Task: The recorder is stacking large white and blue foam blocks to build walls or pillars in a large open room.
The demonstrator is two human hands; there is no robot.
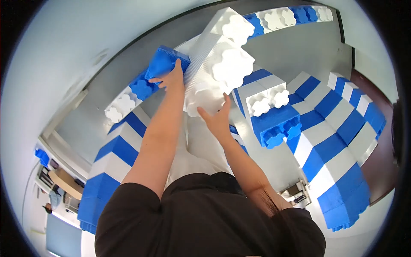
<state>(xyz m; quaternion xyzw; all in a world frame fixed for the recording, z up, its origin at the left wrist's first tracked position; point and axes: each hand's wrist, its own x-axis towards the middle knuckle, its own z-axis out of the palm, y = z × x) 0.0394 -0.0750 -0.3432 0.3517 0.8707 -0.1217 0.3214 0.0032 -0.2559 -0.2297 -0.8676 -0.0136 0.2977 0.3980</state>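
Blue block (162, 64) is sitting in the left hand (169, 80), just left of a tall group of white blocks (231, 68); whether the two are touching, I cannot tell. Grey floor (295, 51) is spreading beneath everything, a pale wall (81, 38) is rising at the left, and striped blue-and-white walls of blocks are standing to the left (117, 145) and right (338, 141). Dark skirting (141, 36) is edging the floor along the pale wall; bare floor is lying open beyond the white group, while the space around the wearer's legs is running narrow between blocks. Ridged on one side, the held piece is turning that side toward the white group and leaning its smooth face leftward; its long axis is staying unclear behind the fingers. Meanwhile, the right hand (217, 122) is spreading wide, thumb and finger apart, at the white group's lower edge.
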